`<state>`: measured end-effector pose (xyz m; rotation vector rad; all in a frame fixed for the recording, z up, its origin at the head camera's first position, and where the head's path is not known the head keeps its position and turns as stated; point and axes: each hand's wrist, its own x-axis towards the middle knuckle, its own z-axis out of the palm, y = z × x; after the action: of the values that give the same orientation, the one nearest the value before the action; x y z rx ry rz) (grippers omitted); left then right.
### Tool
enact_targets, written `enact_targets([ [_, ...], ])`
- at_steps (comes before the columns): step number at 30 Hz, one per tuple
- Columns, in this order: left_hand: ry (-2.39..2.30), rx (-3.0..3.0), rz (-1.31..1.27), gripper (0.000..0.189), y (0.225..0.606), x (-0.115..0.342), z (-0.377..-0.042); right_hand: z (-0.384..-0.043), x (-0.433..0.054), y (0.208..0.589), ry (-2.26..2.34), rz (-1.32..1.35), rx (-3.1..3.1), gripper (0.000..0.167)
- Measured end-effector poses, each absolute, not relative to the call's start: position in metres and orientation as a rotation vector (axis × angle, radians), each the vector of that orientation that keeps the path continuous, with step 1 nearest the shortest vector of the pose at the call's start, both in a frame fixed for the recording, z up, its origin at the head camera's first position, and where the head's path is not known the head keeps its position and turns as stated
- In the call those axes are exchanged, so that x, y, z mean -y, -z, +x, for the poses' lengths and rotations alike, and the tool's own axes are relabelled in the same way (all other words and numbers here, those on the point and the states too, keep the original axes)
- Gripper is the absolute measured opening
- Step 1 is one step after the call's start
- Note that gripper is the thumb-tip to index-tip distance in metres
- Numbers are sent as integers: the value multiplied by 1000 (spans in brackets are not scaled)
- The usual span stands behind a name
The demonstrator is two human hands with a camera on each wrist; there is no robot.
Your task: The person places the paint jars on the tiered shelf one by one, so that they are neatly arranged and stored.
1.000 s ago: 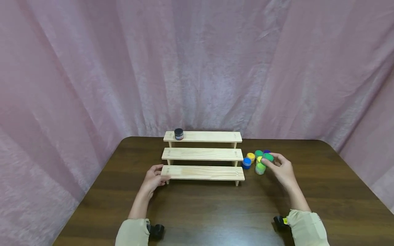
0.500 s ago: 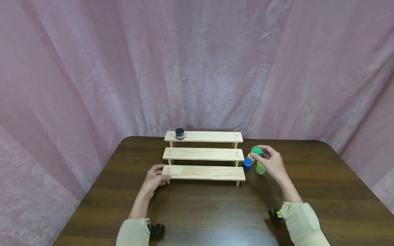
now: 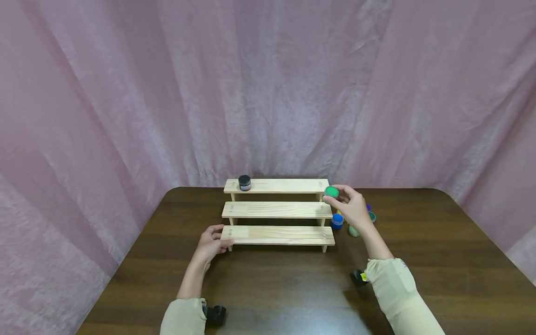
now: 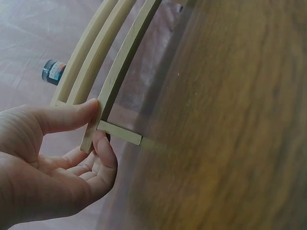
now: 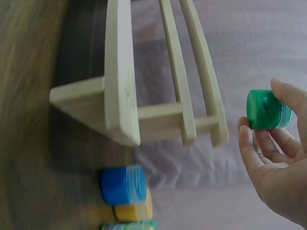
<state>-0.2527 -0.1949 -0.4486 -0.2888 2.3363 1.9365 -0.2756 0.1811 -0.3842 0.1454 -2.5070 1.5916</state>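
Observation:
A three-step wooden rack (image 3: 277, 210) stands at the middle of the table. My left hand (image 3: 211, 244) pinches the left end of its lowest board, thumb on top and fingers underneath, as the left wrist view (image 4: 72, 163) also shows. With thumb and fingertips, my right hand (image 3: 351, 207) holds a green paint jar (image 3: 331, 192) in the air by the right end of the top board. In the right wrist view the green jar (image 5: 265, 109) is apart from the boards. A paint jar with a black lid (image 3: 244, 183) sits near the left end of the top board.
Right of the rack a blue paint jar (image 3: 337, 222) stands on the table (image 3: 276, 288). Yellow, light green, dark green (image 3: 372, 217) and purple (image 3: 368, 207) jars are close by, partly hidden behind my right hand. A pink curtain (image 3: 268, 93) hangs behind the table.
My right hand has lifted the green jar from the group of jars and carried it left and up to the top board's right end. The left hand keeps its grip on the rack.

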Motion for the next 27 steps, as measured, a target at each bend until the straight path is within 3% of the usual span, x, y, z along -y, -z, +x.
enact_targets([
  [27, -1933, -2351, -255, 61, 454, 194, -255, -315, -107, 370, -1674, 349, 2474, 49],
])
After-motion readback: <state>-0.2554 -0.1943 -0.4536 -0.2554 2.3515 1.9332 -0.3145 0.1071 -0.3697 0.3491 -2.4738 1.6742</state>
